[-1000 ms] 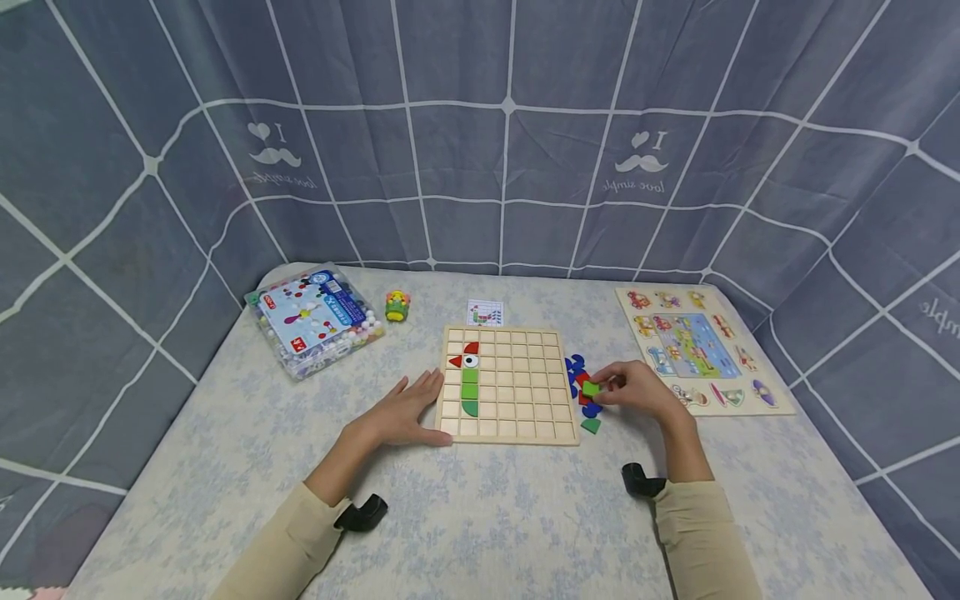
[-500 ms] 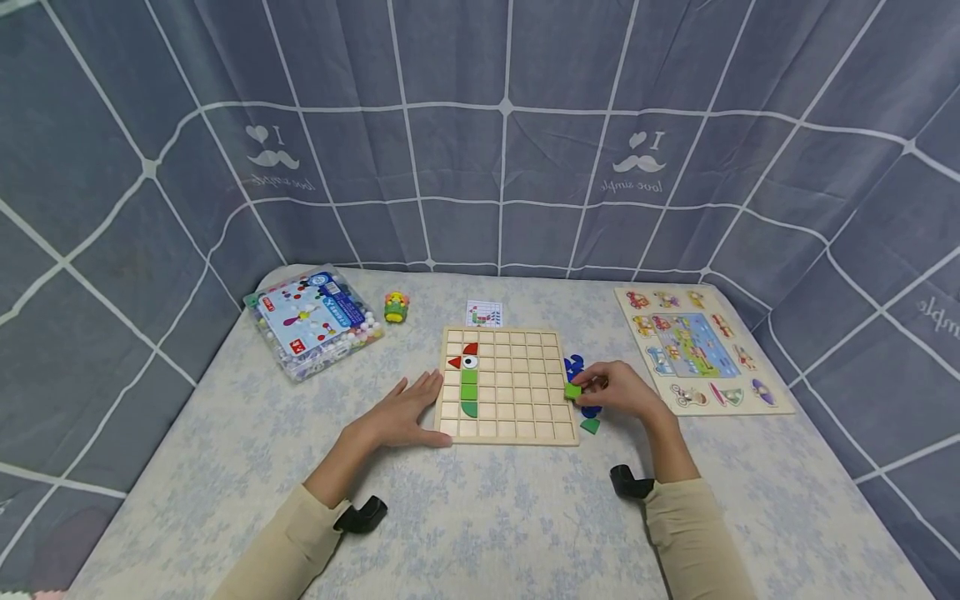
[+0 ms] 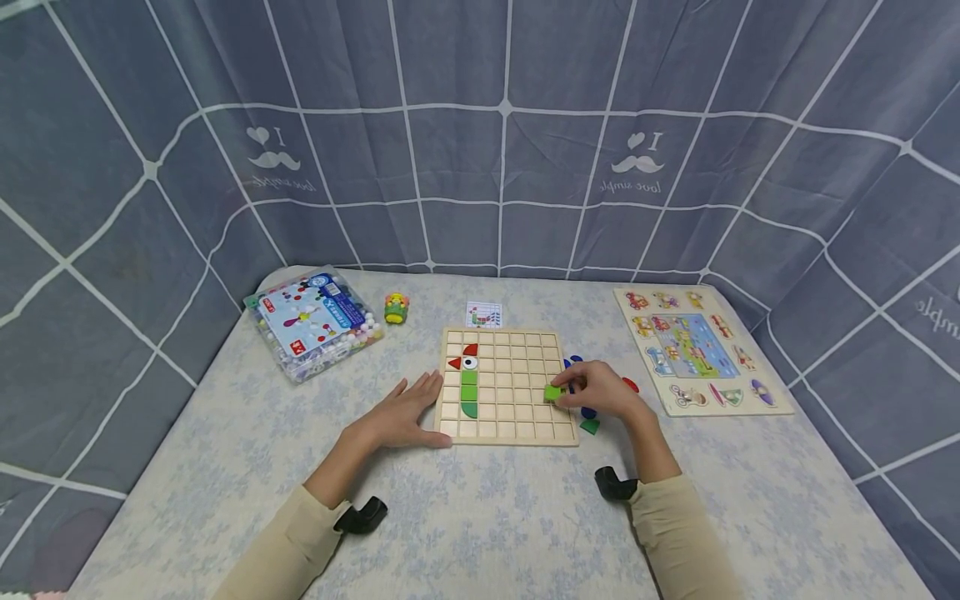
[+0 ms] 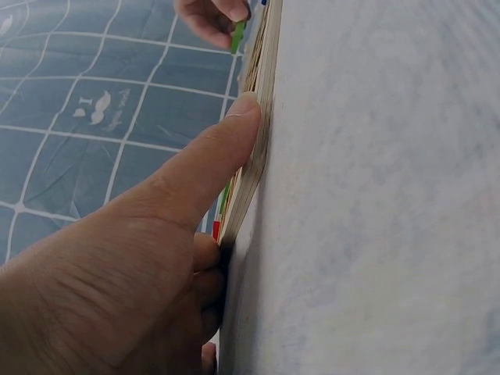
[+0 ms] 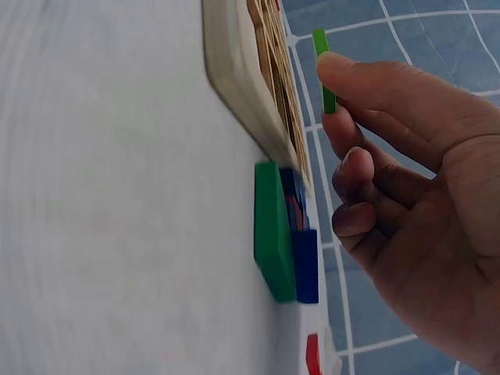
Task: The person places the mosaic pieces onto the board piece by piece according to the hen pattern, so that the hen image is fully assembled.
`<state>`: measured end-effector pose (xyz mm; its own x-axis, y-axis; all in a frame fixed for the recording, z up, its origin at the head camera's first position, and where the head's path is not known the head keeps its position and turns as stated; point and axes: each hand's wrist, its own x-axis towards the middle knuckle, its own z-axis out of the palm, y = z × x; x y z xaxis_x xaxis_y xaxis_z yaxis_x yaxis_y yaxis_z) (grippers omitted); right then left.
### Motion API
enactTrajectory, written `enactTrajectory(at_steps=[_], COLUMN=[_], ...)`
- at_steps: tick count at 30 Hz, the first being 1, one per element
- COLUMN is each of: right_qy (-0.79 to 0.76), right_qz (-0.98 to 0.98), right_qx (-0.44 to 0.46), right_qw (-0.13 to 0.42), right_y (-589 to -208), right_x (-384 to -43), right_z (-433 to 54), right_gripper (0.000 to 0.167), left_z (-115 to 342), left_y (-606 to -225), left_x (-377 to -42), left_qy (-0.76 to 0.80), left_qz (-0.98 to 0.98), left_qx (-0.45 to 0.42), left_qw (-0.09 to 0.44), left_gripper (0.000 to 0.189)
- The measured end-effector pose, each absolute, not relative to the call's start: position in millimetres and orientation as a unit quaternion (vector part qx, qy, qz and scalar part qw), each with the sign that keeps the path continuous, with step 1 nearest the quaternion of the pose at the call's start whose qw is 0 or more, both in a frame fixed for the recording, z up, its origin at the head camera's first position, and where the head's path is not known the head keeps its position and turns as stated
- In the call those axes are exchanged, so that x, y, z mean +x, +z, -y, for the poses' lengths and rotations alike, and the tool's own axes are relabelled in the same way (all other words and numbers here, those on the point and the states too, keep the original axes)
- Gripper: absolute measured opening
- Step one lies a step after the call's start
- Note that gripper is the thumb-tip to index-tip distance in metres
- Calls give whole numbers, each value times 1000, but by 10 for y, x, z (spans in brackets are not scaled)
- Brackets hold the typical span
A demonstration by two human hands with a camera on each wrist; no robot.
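My right hand (image 3: 602, 390) pinches a light green square tile (image 3: 552, 393) between thumb and fingertips, above the right columns of the wooden grid board (image 3: 517, 408). In the right wrist view the tile (image 5: 329, 100) stands clear of the board's surface. My left hand (image 3: 401, 414) rests along the board's left edge, fingers extended and thumb at the near corner. On the board's left side sit a red rounded piece (image 3: 470, 349), a red triangle (image 3: 454, 363), an eye tile (image 3: 469, 363), green squares (image 3: 468, 385) and a dark green rounded piece (image 3: 469, 409).
Right of the board lie blue pieces (image 3: 588, 412), a dark green piece (image 3: 589, 427) and a red piece (image 3: 631, 384). Behind it is a pattern card (image 3: 483, 314). A bead box (image 3: 311, 321) and small toy figure (image 3: 397, 307) stand back left; a picture puzzle (image 3: 705, 400) lies right.
My right hand has carried the green square tile leftward from the loose pieces to over the board's right side. The left hand has stayed in place.
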<state>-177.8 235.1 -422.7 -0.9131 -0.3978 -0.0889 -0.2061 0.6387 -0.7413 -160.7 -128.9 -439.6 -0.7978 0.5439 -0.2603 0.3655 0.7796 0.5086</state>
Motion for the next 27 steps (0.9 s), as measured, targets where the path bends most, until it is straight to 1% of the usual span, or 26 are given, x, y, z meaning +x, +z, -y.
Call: enactTrajectory(at_steps=[10,15,21,27], right_qy=[-389,-397,-392,-388], right_qz=[-892,-882,-882,-882], right_qx=[-190,-217,-227,-222], right_qw=[127,130,130,150], right_y=[-4259,-4281,-4262,-4225], right_x=[-1786,-1794,-1819,-1837], right_z=[-2175,-2069,-1901,-1706], right_gripper=[23,23,23,22], left_z=[1298,1295,1290,1297], left_y=[-4395,-4381,-4383,-4382], left_x=[-1595,-1586,-1583,-1587], left_qy=[226,223,221,225], left_qz=[-921,-920,-922,-921], left_qx=[251,253,249,252], left_qw=[194,198,199,196], left_gripper=[111,110,110,110])
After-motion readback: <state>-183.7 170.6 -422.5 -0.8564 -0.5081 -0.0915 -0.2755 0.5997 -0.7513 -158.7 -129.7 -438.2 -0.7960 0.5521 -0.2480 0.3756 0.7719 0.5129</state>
